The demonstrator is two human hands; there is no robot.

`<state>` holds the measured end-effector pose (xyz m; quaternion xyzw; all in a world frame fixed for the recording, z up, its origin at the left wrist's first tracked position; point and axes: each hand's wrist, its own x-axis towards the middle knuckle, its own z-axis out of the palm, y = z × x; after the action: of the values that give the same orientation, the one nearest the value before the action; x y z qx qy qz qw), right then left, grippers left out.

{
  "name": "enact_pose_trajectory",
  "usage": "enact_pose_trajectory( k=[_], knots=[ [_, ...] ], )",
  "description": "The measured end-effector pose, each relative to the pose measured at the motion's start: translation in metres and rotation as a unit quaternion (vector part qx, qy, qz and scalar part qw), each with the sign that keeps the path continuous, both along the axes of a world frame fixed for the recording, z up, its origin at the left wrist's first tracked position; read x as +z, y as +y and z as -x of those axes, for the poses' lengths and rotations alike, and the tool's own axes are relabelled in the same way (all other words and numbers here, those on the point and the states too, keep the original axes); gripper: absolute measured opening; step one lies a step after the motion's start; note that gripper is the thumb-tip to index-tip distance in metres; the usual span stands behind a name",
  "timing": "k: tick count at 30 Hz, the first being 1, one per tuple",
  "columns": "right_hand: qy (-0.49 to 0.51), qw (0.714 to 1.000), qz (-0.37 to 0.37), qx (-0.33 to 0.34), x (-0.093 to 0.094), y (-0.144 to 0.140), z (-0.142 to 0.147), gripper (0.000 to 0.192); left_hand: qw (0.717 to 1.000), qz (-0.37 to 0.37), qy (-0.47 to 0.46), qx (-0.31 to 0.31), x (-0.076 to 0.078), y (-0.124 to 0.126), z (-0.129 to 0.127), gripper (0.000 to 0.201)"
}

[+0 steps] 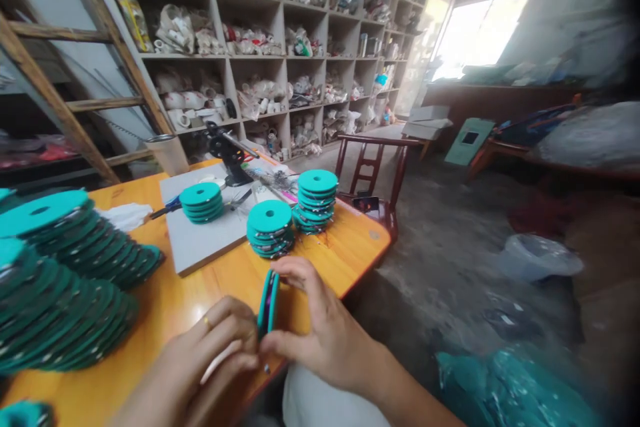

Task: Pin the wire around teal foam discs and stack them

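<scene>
Right hand (325,333) clamps a teal spool (273,300) on edge; left hand (215,340) curls at its eight o'clock, grip unclear; spool stack (270,230) at twelve o'clock

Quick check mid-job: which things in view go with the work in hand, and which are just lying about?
Seems part of the work:
teal spool, pinched in the right hand, left hand at its side
matching teal stacks on the table

Apparently just lying about:
wooden ladder
brown chair
pale plastic bin
</scene>
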<state>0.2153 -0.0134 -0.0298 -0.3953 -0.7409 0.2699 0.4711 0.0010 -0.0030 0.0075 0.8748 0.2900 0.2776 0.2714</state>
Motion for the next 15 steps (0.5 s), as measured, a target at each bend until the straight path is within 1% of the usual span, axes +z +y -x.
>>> enact_pose_trajectory(
  k=[1, 3, 4, 6, 8, 12, 15],
  knots=[
    [-0.002, 1.000, 0.005, 0.009, 0.001, 0.001, 0.000, 0.066, 0.999, 0.035, 0.020, -0.007, 0.005, 0.000, -0.001, 0.014],
    [-0.029, 0.999, 0.013, 0.034, 0.002, 0.003, -0.001, 0.055, 0.997, 0.079, 0.022, 0.000, 0.012, 0.003, -0.002, 0.016],
    [-0.044, 0.998, 0.014, 0.044, 0.002, 0.005, -0.002, 0.055, 0.996, 0.091, 0.017, 0.009, 0.014, 0.004, -0.002, 0.017],
    [-0.071, 0.996, 0.017, 0.058, 0.003, 0.006, -0.002, 0.065, 0.993, 0.114, -0.006, 0.015, 0.014, 0.008, 0.000, 0.016],
    [-0.090, 0.994, 0.018, 0.064, 0.004, 0.007, -0.001, 0.073, 0.987, 0.148, -0.054, 0.019, 0.011, 0.011, 0.001, 0.015],
    [-0.100, 0.993, 0.009, 0.059, 0.006, 0.009, 0.002, 0.070, 0.959, 0.228, -0.168, 0.029, 0.006, 0.011, 0.005, 0.013],
    [-0.109, 0.993, 0.020, 0.051, 0.006, 0.009, 0.005, 0.075, 0.941, 0.259, -0.212, 0.057, 0.005, 0.011, 0.008, 0.013]
  ],
)
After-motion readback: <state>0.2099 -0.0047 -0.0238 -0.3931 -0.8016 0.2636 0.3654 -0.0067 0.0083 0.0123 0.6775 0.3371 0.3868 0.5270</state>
